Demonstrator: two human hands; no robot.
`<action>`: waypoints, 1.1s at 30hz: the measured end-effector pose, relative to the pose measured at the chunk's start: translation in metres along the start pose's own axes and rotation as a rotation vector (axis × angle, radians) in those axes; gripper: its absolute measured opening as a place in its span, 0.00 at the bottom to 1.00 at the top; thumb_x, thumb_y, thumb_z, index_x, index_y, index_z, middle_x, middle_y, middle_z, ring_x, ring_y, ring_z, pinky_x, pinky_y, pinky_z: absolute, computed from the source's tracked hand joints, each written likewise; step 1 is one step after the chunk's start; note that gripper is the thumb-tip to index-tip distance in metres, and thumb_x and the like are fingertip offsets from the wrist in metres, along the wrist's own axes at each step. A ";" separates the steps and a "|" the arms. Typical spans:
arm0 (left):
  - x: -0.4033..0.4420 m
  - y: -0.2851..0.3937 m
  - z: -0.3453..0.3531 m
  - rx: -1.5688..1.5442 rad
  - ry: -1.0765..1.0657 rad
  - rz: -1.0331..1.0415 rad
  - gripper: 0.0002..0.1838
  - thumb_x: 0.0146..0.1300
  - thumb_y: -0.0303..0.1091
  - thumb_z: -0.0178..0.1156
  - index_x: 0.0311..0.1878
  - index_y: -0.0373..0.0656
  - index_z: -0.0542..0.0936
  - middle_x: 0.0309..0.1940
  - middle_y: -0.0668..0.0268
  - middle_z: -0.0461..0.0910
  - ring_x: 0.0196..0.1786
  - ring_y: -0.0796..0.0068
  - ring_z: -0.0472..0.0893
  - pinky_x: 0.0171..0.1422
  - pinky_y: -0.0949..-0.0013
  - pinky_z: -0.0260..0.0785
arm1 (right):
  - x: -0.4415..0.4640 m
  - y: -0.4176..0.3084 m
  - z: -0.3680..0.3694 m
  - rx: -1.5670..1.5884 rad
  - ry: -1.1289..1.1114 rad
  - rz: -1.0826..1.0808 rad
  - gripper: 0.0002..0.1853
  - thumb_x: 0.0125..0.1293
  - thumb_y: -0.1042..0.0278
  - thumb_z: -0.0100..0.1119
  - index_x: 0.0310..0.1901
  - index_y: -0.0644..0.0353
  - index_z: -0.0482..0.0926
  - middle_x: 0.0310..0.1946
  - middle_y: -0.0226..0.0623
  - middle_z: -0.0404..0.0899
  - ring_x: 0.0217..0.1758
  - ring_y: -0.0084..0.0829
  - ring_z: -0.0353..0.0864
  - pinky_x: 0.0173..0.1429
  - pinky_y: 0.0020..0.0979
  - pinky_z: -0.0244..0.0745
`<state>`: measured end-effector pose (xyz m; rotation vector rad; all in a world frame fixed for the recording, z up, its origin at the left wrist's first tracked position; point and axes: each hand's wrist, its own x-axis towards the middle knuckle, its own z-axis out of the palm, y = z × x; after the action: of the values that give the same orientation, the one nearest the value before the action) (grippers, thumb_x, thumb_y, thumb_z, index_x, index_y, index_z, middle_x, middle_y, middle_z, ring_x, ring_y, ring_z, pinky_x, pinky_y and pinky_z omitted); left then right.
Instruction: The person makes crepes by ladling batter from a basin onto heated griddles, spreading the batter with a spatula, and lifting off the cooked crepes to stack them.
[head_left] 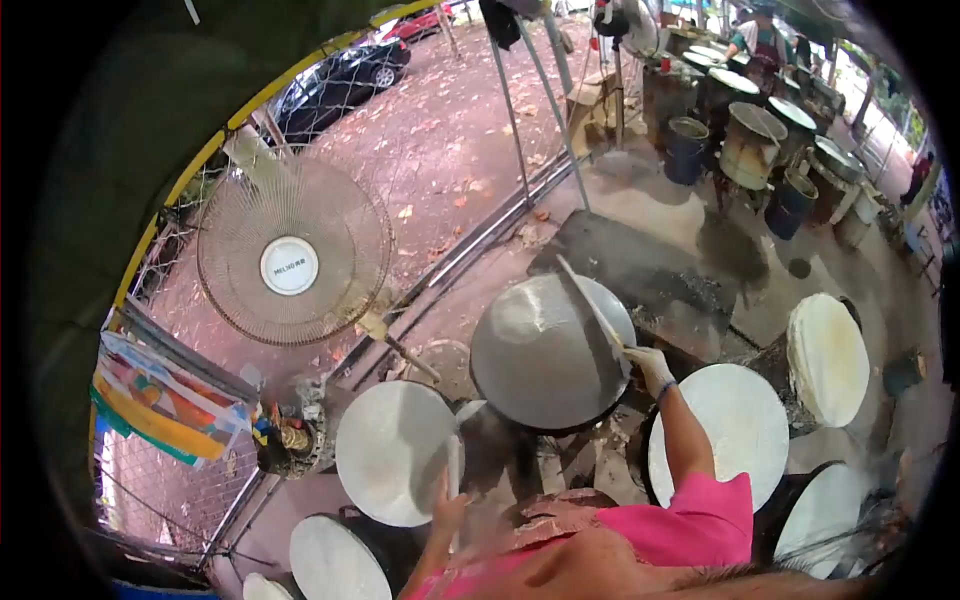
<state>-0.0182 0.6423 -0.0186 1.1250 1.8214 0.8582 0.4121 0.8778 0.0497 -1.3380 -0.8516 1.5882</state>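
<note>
My right hand (651,368), in a light glove, is closed round the lower end of a long flat wooden stick (591,303). The stick lies slanted over a large round grey griddle (537,350). Lower left, my left hand (448,508) grips a short flat wooden scraper (454,466), which reaches over the right edge of a pale round griddle (398,453). Right of my right forearm is another griddle with a whitish surface (735,430). A stack of thin white round sheets (828,360) stands farther right.
A standing fan (292,250) is at the left, by a wire fence. More round griddles (338,562) (825,515) lie near my body. Buckets (686,150) and drums (750,145) stand at the upper right, where another person (765,45) works.
</note>
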 end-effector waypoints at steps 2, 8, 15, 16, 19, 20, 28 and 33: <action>-0.015 -0.016 0.004 -0.056 -0.030 -0.101 0.38 0.52 0.27 0.53 0.69 0.43 0.54 0.62 0.49 0.63 0.65 0.60 0.64 0.66 0.66 0.55 | 0.020 0.013 0.002 -0.181 -0.116 0.192 0.08 0.54 0.64 0.61 0.29 0.60 0.81 0.20 0.28 0.73 0.17 0.21 0.67 0.22 0.25 0.60; -0.038 -0.042 0.012 0.117 0.055 -0.114 0.38 0.54 0.21 0.56 0.68 0.57 0.57 0.18 0.69 0.69 0.15 0.81 0.66 0.17 0.75 0.59 | 0.019 0.035 -0.023 -0.134 -0.313 0.050 0.12 0.52 0.61 0.65 0.32 0.61 0.82 0.24 0.31 0.77 0.29 0.25 0.76 0.34 0.28 0.71; -0.067 0.037 -0.001 -0.089 -0.020 -0.381 0.37 0.54 0.24 0.58 0.68 0.54 0.58 0.20 0.69 0.71 0.18 0.81 0.69 0.22 0.73 0.63 | 0.095 0.045 -0.003 -0.361 -0.406 -0.152 0.08 0.52 0.63 0.59 0.24 0.58 0.79 0.17 0.24 0.71 0.21 0.17 0.68 0.23 0.23 0.62; -0.071 0.036 0.002 -0.087 -0.036 -0.389 0.37 0.54 0.25 0.58 0.68 0.54 0.58 0.21 0.68 0.72 0.19 0.81 0.69 0.23 0.73 0.64 | 0.062 0.029 0.004 -0.273 -0.365 0.044 0.08 0.52 0.64 0.60 0.26 0.61 0.79 0.20 0.24 0.73 0.22 0.19 0.69 0.26 0.24 0.63; -0.081 0.017 0.009 0.046 0.049 -0.249 0.37 0.55 0.26 0.58 0.68 0.53 0.57 0.28 0.65 0.76 0.21 0.81 0.72 0.25 0.73 0.65 | 0.024 0.021 -0.008 -0.142 -0.463 0.094 0.16 0.50 0.69 0.62 0.41 0.66 0.80 0.33 0.32 0.80 0.38 0.25 0.75 0.46 0.25 0.68; -0.084 0.007 0.014 0.013 0.061 -0.163 0.37 0.54 0.26 0.59 0.68 0.52 0.57 0.32 0.65 0.76 0.23 0.81 0.72 0.26 0.73 0.66 | 0.027 0.010 -0.012 -0.165 -0.447 0.085 0.15 0.50 0.70 0.62 0.41 0.66 0.80 0.32 0.31 0.80 0.37 0.24 0.75 0.44 0.25 0.69; -0.103 0.034 0.013 -0.068 -0.066 -0.379 0.38 0.54 0.25 0.59 0.69 0.45 0.55 0.52 0.66 0.69 0.41 0.78 0.75 0.43 0.75 0.68 | 0.075 0.000 0.012 -0.329 -0.451 0.170 0.08 0.51 0.70 0.63 0.33 0.61 0.81 0.22 0.24 0.74 0.25 0.19 0.71 0.28 0.24 0.65; -0.116 0.066 0.017 -0.286 -0.046 -0.403 0.38 0.55 0.23 0.56 0.69 0.49 0.53 0.54 0.67 0.67 0.35 0.79 0.76 0.35 0.77 0.68 | 0.060 0.035 -0.055 -0.389 -0.594 0.188 0.11 0.55 0.74 0.58 0.41 0.59 0.79 0.28 0.24 0.76 0.29 0.17 0.71 0.33 0.22 0.68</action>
<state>0.0527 0.5625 0.0630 0.5672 1.7383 0.8102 0.4571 0.9173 -0.0160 -1.2396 -1.4896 2.0919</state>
